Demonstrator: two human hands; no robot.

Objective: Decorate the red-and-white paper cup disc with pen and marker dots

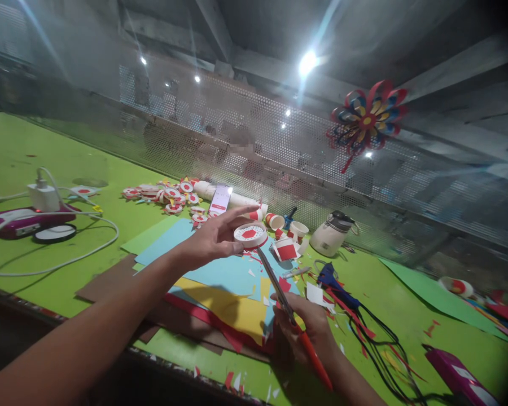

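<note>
My left hand (204, 241) pinches the cut paper cup base (250, 232), a shallow white ring with a red patch in its middle and a red rim, tilted above the table. In my right hand (319, 324) is a pair of scissors (306, 352) with orange-red handles. Their blades look nearly together and point up, the tips right by the lower edge of the cup base. Beneath both hands lie sheets of blue paper (209, 275) and yellow paper (232, 304), strewn with small scraps.
Behind my left hand are a pile of similar decorated rounds (171, 194) and a phone (220, 199). Cut paper cups (286, 248), a lidded jug (331, 234) and a corded blue tool (336, 285) stand or lie rightward. A power strip (12, 223) is left. Perforated mesh (279, 152) borders the back.
</note>
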